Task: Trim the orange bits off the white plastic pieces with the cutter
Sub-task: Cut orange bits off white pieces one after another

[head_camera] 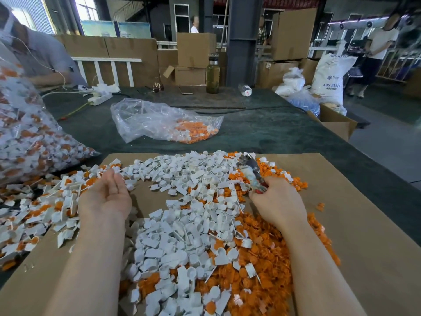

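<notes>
Amber glass bottle (pixel 212 74), white power strip (pixel 100 97), printed resin sack (pixel 330 76), cardboard boxes (pixel 196 50)

Right hand (pixel 276 199) holding cutter (pixel 250 172), left hand (pixel 107 192) empty — palm up

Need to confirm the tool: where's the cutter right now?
In the head view, the cutter is right of centre, gripped by the right hand, over the white pieces.

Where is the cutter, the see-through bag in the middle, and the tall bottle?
cutter (pixel 250 172), head view, on its taped handle.
see-through bag (pixel 145 117), head view, on its crinkled plastic.
tall bottle (pixel 212 76), head view, on its glass body.
</notes>
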`<state>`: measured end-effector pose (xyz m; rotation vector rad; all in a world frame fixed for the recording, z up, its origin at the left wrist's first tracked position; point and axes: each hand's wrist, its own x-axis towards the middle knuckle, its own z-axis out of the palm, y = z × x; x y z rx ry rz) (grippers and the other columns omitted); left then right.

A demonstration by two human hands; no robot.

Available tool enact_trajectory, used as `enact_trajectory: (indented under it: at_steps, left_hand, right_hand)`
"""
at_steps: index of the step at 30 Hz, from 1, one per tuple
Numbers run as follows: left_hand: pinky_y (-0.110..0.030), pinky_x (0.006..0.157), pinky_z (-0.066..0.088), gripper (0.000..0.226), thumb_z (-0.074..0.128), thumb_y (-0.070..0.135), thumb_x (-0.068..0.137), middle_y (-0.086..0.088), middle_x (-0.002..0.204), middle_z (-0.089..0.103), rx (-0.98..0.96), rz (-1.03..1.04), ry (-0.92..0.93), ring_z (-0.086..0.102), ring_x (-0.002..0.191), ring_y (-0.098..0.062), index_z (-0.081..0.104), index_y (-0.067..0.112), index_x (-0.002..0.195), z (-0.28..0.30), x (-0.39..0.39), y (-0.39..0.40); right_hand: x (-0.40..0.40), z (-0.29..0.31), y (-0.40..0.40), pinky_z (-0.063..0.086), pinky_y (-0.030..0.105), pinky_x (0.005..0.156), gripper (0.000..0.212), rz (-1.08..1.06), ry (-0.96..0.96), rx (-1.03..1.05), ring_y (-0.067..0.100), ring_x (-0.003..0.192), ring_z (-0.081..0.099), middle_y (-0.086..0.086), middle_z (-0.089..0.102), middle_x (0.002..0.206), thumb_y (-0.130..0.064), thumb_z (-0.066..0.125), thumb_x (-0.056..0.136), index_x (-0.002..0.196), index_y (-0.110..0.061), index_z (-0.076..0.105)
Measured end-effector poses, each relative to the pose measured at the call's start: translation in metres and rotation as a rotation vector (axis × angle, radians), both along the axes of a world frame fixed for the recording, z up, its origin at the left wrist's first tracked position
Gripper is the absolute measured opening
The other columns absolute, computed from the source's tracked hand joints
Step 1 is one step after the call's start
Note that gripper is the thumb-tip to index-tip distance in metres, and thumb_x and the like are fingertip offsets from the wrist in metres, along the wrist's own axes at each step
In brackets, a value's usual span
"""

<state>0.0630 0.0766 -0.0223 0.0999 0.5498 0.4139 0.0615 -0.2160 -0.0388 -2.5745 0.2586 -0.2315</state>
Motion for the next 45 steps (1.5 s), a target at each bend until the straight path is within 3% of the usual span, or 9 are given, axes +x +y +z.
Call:
enact_trajectory:
  at_steps: [4, 12, 15, 19, 26, 31, 34, 39, 45]
  left_hand:
    - [-0.022, 0.06, 0.058, 0.025, 0.063, 0.016, 0.095, -0.007, 0.092, 0.077, 0.224, -0.176, 0.066, 0.075, 0.076, -0.01, 0.063, 0.009, 0.119, 0.008, -0.002, -0.009]
    - [-0.021, 0.068, 0.046, 0.006, 0.074, 0.024, 0.088, 0.014, 0.082, 0.071, 1.605, -0.593, 0.27, 0.064, 0.079, -0.004, 0.072, 0.03, 0.088, 0.006, -0.005, -0.053]
    - [-0.021, 0.064, 0.045, 0.012, 0.069, 0.027, 0.091, 0.016, 0.091, 0.065, 2.016, -0.624, 0.283, 0.062, 0.081, -0.003, 0.068, 0.031, 0.102, -0.002, -0.003, -0.068]
    - [-0.022, 0.07, 0.045, 0.024, 0.068, 0.032, 0.092, 0.01, 0.106, 0.063, 2.284, -0.62, 0.291, 0.062, 0.083, -0.004, 0.065, 0.031, 0.115, -0.012, 0.0, -0.08]
    - [-0.006, 0.045, 0.038, 0.012, 0.073, 0.025, 0.088, 0.017, 0.08, 0.063, 2.222, -0.661, 0.352, 0.057, 0.048, 0.008, 0.066, 0.028, 0.098, -0.016, 0.0, -0.087]
    - [-0.022, 0.058, 0.051, 0.014, 0.076, 0.027, 0.086, 0.01, 0.084, 0.065, 2.138, -0.611, 0.345, 0.063, 0.067, -0.004, 0.063, 0.026, 0.09, -0.011, -0.001, -0.083]
    - [-0.017, 0.058, 0.044, 0.018, 0.075, 0.027, 0.086, 0.01, 0.088, 0.067, 1.905, -0.578, 0.221, 0.064, 0.076, -0.005, 0.064, 0.029, 0.099, -0.004, -0.003, -0.082]
    - [-0.022, 0.071, 0.06, 0.026, 0.061, -0.003, 0.092, -0.004, 0.088, 0.077, 1.339, -0.7, -0.034, 0.075, 0.08, -0.014, 0.072, 0.017, 0.101, 0.01, -0.009, -0.091]
    - [-0.025, 0.069, 0.062, 0.017, 0.065, -0.009, 0.087, -0.009, 0.081, 0.077, 1.191, -0.664, -0.055, 0.076, 0.078, -0.019, 0.072, 0.007, 0.09, 0.015, -0.011, -0.098]
  right_hand:
    - [0.0, -0.001, 0.008, 0.038, 0.024, 0.048, 0.013, 0.036, 0.006, -0.067, 0.011, 0.064, 0.055, -0.007, 0.058, 0.073, -0.031, 0.06, 0.085, 0.076, -0.025, 0.054]
    - [0.002, -0.006, 0.016, 0.046, 0.026, 0.055, 0.005, 0.036, 0.033, -0.148, 0.016, 0.073, 0.058, -0.006, 0.059, 0.08, -0.028, 0.058, 0.084, 0.087, -0.025, 0.057]
    - [0.002, -0.007, 0.018, 0.038, 0.024, 0.05, 0.003, 0.048, 0.035, -0.162, 0.014, 0.07, 0.055, -0.007, 0.058, 0.08, -0.027, 0.058, 0.084, 0.085, -0.025, 0.057]
    - [0.003, -0.007, 0.019, 0.036, 0.022, 0.047, 0.001, 0.062, 0.032, -0.174, 0.009, 0.065, 0.053, -0.008, 0.057, 0.076, -0.026, 0.059, 0.084, 0.084, -0.026, 0.058]
    - [0.003, -0.007, 0.019, 0.036, 0.023, 0.048, 0.006, 0.061, 0.028, -0.165, 0.009, 0.065, 0.052, -0.008, 0.056, 0.075, -0.028, 0.059, 0.085, 0.081, -0.026, 0.055]
    - [0.002, -0.003, 0.016, 0.033, 0.024, 0.046, 0.017, -0.018, -0.075, -0.125, 0.009, 0.062, 0.05, -0.007, 0.053, 0.072, -0.037, 0.055, 0.091, 0.081, -0.024, 0.049]
    - [0.002, 0.003, 0.017, 0.031, 0.023, 0.046, 0.025, -0.015, -0.159, -0.011, 0.007, 0.06, 0.05, -0.009, 0.054, 0.07, -0.039, 0.058, 0.092, 0.074, -0.028, 0.045]
    - [-0.001, 0.008, 0.021, 0.033, 0.022, 0.05, 0.021, 0.073, -0.266, 0.184, 0.009, 0.06, 0.053, -0.009, 0.056, 0.068, -0.033, 0.062, 0.09, 0.074, -0.029, 0.049]
    - [-0.007, 0.015, 0.026, 0.04, 0.007, 0.051, 0.01, 0.203, -0.358, 0.498, -0.01, 0.06, 0.054, -0.02, 0.06, 0.062, -0.023, 0.068, 0.089, 0.083, -0.027, 0.062]
